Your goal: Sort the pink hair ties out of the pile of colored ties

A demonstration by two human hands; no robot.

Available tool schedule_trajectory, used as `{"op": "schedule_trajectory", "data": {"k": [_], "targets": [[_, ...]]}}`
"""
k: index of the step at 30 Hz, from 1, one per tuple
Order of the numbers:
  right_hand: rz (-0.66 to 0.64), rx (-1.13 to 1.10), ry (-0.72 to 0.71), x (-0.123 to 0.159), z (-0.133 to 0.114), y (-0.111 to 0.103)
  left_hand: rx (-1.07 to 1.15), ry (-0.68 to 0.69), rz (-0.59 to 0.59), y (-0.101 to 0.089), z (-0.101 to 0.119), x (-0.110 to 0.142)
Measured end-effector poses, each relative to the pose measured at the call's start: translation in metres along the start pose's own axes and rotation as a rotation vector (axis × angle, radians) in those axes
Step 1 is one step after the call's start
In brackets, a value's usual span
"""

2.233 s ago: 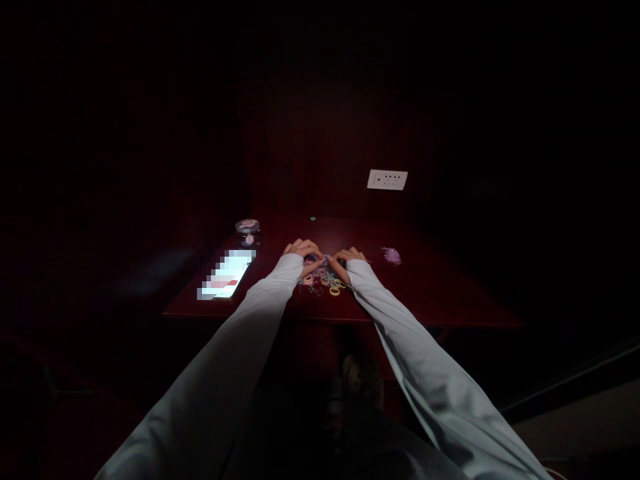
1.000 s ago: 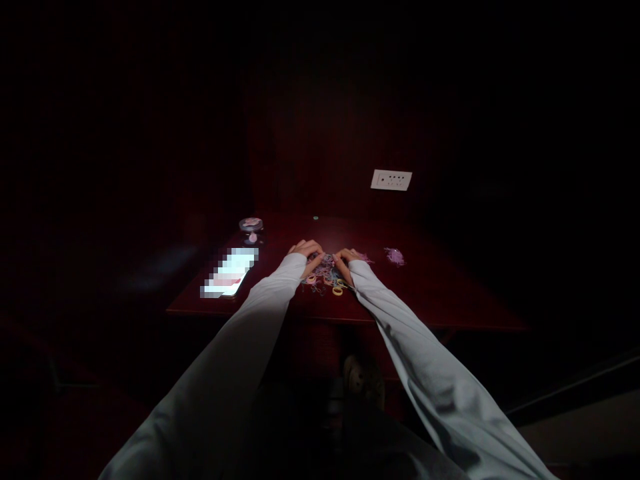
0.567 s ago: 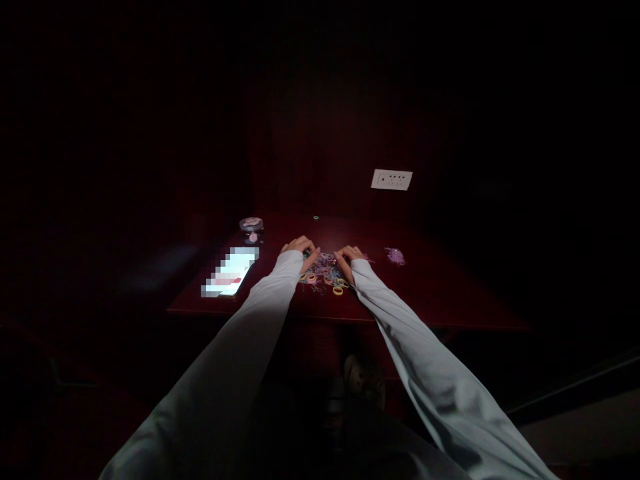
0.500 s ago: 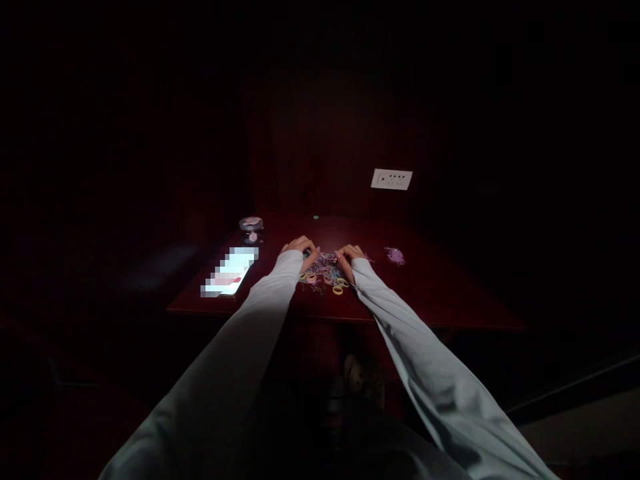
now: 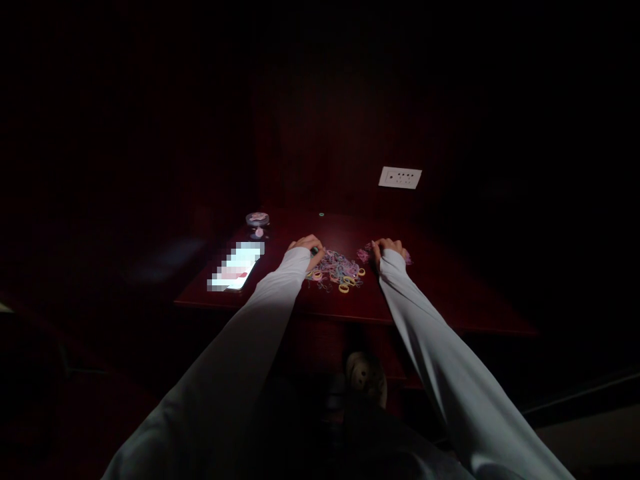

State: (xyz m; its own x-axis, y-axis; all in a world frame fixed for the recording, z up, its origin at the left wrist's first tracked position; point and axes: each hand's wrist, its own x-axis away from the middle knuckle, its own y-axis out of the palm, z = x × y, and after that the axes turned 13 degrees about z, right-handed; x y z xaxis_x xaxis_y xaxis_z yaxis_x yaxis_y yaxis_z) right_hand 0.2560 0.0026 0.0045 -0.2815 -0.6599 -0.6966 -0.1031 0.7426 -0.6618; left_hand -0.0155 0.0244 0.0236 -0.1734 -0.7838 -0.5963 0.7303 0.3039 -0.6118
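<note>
A tangled heap of small coloured rubber bands (image 5: 337, 268) lies on the dark red table, with several larger yellow hair ties (image 5: 345, 287) at its near edge. My left hand (image 5: 306, 247) rests at the heap's left side, fingers curled. Something dark green (image 5: 315, 251) shows by its thumb; whatever the fingertips hold is too small to make out. Right of the heap, my right hand (image 5: 390, 247) is closed, its fingertips pinched at a small cluster of pink rubber bands (image 5: 363, 255). Purple rubber bands (image 5: 408, 259) show partly behind that hand.
A lit phone (image 5: 235, 267) lies at the table's left, with a clear lidded jar (image 5: 257, 225) behind it. One small green band (image 5: 321, 215) sits near the back wall. A white socket plate (image 5: 401, 177) is on the wall. The table's front edge (image 5: 345, 318) runs below my forearms.
My right hand has moved right, from the heap to the pink cluster, partly covering the purple bands. My left hand stays at the heap. The whole view has shifted slightly.
</note>
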Motion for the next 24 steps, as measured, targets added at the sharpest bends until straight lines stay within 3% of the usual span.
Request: {"op": "schedule_trajectory", "data": {"k": [3,5,14,18,21,24], "targets": [[-0.028,-0.004,-0.077,0.004,-0.005,-0.003,0.000,0.002,-0.023,0.000,0.000,-0.001],[-0.032,0.001,-0.056,0.005,-0.008,-0.005,0.002,0.005,-0.029,0.000,0.000,-0.002],[0.011,-0.081,0.348,-0.003,0.000,-0.009,0.028,0.013,-0.025,-0.002,0.000,0.000],[0.046,-0.112,0.432,-0.004,0.003,-0.010,0.034,0.016,-0.008,-0.003,0.000,0.000],[0.057,-0.153,0.384,-0.001,0.001,-0.009,0.037,0.016,-0.016,-0.003,0.000,0.000],[0.063,-0.239,0.196,0.003,-0.002,-0.003,0.026,0.009,-0.014,-0.004,0.001,0.000]]}}
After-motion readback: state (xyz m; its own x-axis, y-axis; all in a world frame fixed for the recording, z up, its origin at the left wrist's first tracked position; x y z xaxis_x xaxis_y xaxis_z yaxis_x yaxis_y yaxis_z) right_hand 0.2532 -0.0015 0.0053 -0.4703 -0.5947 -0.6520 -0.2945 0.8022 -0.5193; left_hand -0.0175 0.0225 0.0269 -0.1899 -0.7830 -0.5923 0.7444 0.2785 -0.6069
